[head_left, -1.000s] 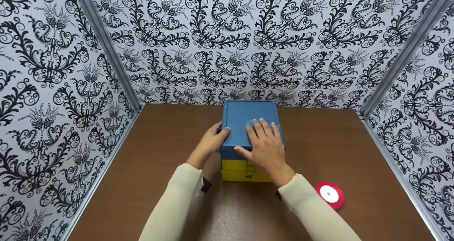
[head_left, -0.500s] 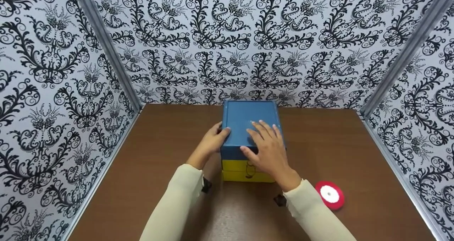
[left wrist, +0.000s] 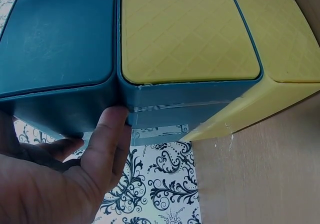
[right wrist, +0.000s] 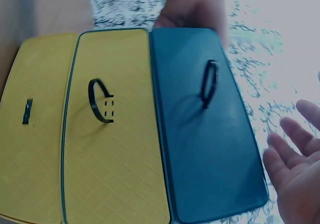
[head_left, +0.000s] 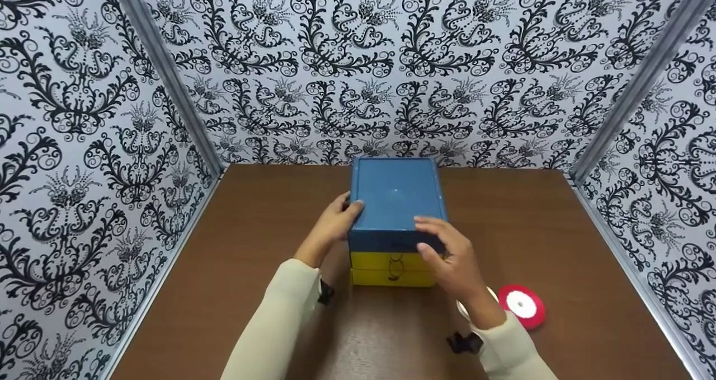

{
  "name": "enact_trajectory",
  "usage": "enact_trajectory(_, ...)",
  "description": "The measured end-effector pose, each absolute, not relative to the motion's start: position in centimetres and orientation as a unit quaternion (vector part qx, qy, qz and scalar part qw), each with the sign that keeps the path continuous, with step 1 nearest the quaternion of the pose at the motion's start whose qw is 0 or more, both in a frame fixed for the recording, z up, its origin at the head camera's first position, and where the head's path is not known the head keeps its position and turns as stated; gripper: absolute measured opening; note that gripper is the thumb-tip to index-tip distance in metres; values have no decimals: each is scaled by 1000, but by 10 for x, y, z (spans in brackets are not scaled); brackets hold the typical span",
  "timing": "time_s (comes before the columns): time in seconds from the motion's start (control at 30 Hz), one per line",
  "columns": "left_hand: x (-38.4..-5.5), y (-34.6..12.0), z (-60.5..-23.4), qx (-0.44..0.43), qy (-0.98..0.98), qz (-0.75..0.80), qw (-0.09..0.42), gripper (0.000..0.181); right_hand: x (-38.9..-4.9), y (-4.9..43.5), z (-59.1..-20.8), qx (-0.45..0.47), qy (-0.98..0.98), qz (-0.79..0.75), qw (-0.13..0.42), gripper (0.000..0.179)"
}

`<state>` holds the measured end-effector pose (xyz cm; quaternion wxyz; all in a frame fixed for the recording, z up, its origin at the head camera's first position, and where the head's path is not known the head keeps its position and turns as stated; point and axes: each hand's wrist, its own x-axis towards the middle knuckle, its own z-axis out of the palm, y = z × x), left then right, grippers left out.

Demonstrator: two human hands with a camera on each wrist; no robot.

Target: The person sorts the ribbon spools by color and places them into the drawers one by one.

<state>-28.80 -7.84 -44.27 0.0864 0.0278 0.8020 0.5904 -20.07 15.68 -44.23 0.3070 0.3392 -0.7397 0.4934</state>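
Observation:
A small drawer unit with a blue top stands on the table, a blue drawer front above two yellow ones. Black loop handles show on the fronts in the right wrist view; the lowest yellow drawer juts out past the others. My left hand holds the unit's left side, thumb over the top edge and fingers against the side. Near the front right corner, my right hand is raised with loosely bent fingers and nothing in it. In the right wrist view it appears apart from the blue drawer front.
A red ribbon spool with a white centre lies on the brown table at right. Beside it, a pale round thing is partly hidden by my right wrist. Black-and-white patterned walls enclose the back and sides.
My right hand has lifted off the blue top and moved right and toward me, its fingers bending. The pale round thing has come into sight. My left hand has kept its place.

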Motion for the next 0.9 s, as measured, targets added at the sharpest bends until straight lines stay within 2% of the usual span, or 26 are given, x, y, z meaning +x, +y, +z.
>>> enact_trajectory(0.17,-288,-78,-442,35,797,595,92,61,-182,166,-440,320,-706,594,215,24)
enact_trajectory(0.37,-291,-77,-444,33,800,593,87,62,-187,180,-480,250,-682,681,94,20)
enact_trajectory(0.63,-290,-77,-444,26,797,597,87,62,-189,182,-518,182,-695,696,9,28)
enact_trajectory(0.9,-291,-77,-443,36,807,586,69,61,-189,174,-534,129,-692,707,-67,40)
